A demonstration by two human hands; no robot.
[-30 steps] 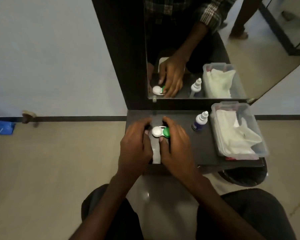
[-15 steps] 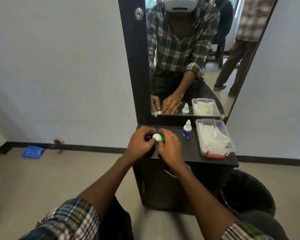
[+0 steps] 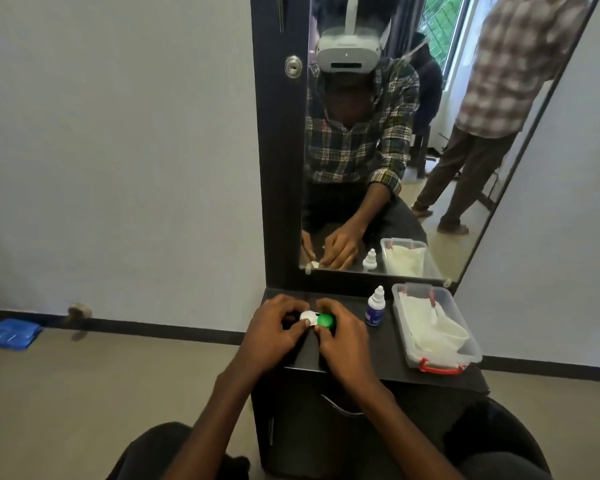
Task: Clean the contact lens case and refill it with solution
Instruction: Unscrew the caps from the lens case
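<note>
contact lens case (image 3: 316, 320), white cap left, green cap right, sits on the dark surface (image 3: 388, 355) in front of the mirror (image 3: 430, 168). left hand (image 3: 274, 336) grip curled round the white side, right hand (image 3: 343, 344) round the green. solution bottle (image 3: 374, 306) upright just right; clear tissue box (image 3: 437, 365) beyond.

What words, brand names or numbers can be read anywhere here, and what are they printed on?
None can be read.
Solution bottle: its blue label carries print, too small and blurred to read.
Contact lens case: no marking shows on its white and green caps.
Clear plastic box: no lettering visible.
Blue packet on the floor: pale marks, unreadable.
</note>
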